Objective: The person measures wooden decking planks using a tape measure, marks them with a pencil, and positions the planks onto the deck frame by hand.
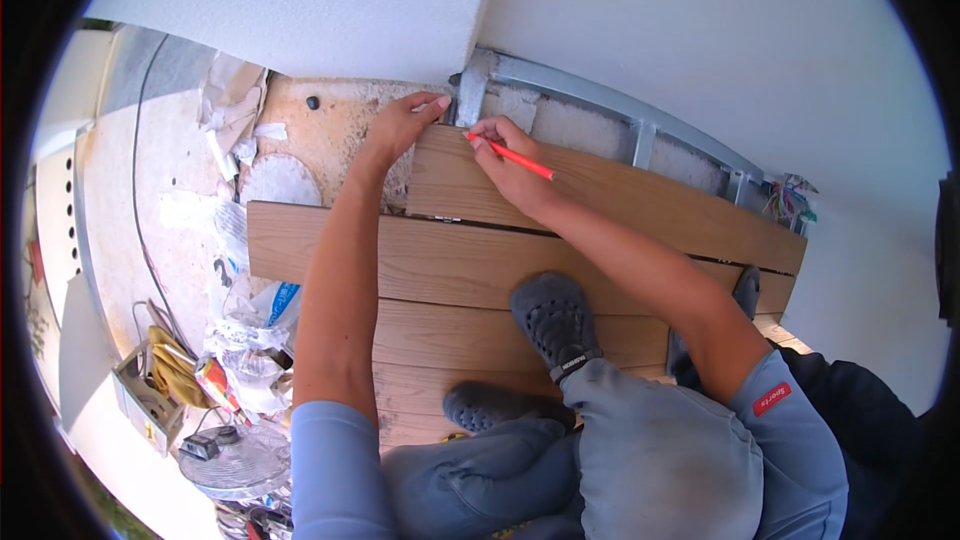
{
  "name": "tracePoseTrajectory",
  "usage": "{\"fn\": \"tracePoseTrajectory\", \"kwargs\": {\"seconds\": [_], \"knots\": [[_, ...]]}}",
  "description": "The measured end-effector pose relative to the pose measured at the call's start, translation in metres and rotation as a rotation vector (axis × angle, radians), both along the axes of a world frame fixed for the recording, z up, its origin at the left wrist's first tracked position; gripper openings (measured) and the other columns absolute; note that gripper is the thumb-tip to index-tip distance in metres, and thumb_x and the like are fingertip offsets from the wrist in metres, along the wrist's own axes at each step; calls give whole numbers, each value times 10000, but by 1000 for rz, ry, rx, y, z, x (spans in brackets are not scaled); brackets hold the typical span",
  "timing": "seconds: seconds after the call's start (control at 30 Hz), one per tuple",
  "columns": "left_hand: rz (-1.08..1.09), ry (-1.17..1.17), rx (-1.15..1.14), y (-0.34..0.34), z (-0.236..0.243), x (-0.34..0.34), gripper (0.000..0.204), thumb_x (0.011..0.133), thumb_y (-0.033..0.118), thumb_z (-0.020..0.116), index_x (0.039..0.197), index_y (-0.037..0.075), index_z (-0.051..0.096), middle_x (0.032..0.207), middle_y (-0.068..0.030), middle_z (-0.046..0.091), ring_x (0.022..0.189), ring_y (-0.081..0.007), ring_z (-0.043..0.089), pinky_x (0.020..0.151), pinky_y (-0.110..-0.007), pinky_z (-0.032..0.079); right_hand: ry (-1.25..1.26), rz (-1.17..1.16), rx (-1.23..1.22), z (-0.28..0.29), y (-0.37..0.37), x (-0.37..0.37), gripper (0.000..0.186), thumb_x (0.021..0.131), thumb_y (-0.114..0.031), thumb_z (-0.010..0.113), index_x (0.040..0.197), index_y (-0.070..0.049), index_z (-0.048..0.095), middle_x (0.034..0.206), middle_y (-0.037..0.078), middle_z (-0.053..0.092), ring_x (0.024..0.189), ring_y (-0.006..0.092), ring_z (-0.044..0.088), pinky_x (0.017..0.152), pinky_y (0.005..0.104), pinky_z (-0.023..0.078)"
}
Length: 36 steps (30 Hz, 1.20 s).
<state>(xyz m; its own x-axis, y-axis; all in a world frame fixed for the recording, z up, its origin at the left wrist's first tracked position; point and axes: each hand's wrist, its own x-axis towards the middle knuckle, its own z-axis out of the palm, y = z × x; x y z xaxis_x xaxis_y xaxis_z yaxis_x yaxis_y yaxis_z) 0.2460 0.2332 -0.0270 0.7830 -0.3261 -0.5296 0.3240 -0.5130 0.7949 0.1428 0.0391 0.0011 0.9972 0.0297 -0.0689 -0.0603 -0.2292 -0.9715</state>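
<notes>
My left hand (405, 130) reaches to the end of the top wooden plank (630, 195), beside the white wall's corner, its fingers drawn together at a narrow dark edge; what they grip is unclear. In my right hand (510, 175) is a red pencil (532, 166), its tip resting at that plank's left end. The plank lies against a galvanized metal frame (645, 140), with more planks (460, 260) laid alongside it nearer to me. A narrow dark gap runs between the top plank and the one below.
My dark clogs (550, 310) rest on the planks. Left are plastic wrapping (210, 210), a cable, a yellow bag (170, 365), a metal box and a caged fan (235, 465). Coloured wires (790, 200) hang at the right wall. Another dark shoe (745, 295) and black fabric show at right.
</notes>
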Motion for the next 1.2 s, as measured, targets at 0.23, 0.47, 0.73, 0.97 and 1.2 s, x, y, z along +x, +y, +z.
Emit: {"fn": "tracePoseTrajectory", "kwargs": {"seconds": [0.23, 0.47, 0.73, 0.97, 1.2], "knots": [[8, -46, 48, 0, 7, -3, 556, 943, 511, 644, 1225, 34, 689, 1099, -147, 724, 1058, -219, 645, 964, -330, 471, -17, -145, -109, -22, 17, 0, 173, 912, -126, 656, 1013, 0, 594, 921, 127, 667, 831, 226, 655, 761, 337, 524], [8, -73, 56, 2, -1, -6, 546, 943, 506, 645, 1229, 42, 686, 1109, -151, 725, 1071, -214, 650, 968, -327, 469, -30, -151, -103, -18, 23, -1, 143, 930, -118, 639, 984, 6, 594, 915, 148, 657, 818, 261, 653, 745, 359, 521], [34, 0, 12, 2, -1, -1, 523, 934, 475, 672, 1229, 43, 692, 1101, -136, 725, 1061, -209, 642, 965, -328, 472, -55, -158, -57, -27, 21, 1, 142, 941, -131, 632, 979, 1, 599, 896, 135, 654, 806, 239, 648, 738, 349, 518], [43, -48, -13, 3, -6, -2, 532, 901, 502, 685, 1214, 73, 710, 1135, -181, 720, 1117, -282, 655, 985, -363, 471, -55, -177, -27, -25, 33, 5, 139, 941, -144, 635, 975, -12, 609, 872, 117, 661, 788, 217, 650, 726, 349, 516], [29, -44, -33, 5, -8, -3, 532, 901, 497, 686, 1216, 69, 709, 1149, -191, 714, 1131, -285, 651, 995, -361, 465, -64, -160, -85, -24, 43, 9, 144, 910, -138, 657, 961, -12, 609, 864, 142, 661, 774, 266, 652, 713, 370, 518]]}}
